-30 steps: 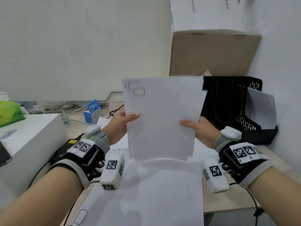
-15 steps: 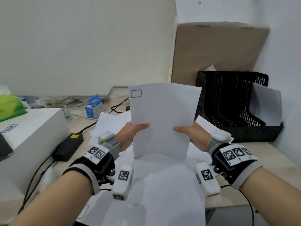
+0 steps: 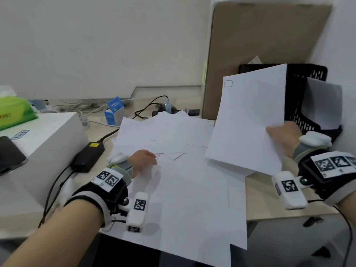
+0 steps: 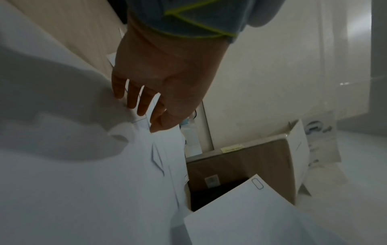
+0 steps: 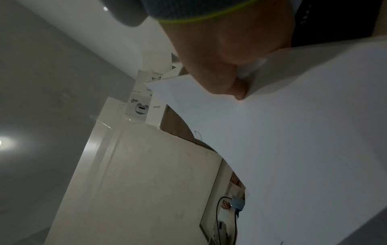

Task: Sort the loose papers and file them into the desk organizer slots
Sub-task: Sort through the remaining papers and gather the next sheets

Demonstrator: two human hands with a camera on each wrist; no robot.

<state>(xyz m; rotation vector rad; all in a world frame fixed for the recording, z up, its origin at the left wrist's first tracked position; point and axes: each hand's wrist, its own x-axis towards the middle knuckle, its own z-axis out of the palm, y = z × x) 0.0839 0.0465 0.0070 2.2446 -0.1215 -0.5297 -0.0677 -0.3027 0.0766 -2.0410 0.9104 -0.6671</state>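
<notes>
The desk (image 3: pixel 269 205) fills the lower frame and carries the spread of loose papers (image 3: pixel 185 189) across centre and bottom, some overhanging the near edge. The black mesh desk organizer (image 3: pixel 308 97) stands at upper right against a cardboard sheet (image 3: pixel 265 45), w/ one white page already in its right-most slot.

The held sheets (image 3: pixel 248 120), a half-second ago upright at centre frame and gripped by both hands, now sit at right-centre, tilted, just in front of the organizer and covering its left slots. Only the right hand (image 3: pixel 283 135) has them, thumb on the front face pinching the right edge; the fingers behind can't be seen. The left hand (image 3: pixel 143 160) has let go and dropped to the spread, fingers straight and slightly apart, tips touching a sheet.

Judgement: sorting of this batch looks done, filing comes next, and the left hand is prob. lining up the next pick.
</notes>
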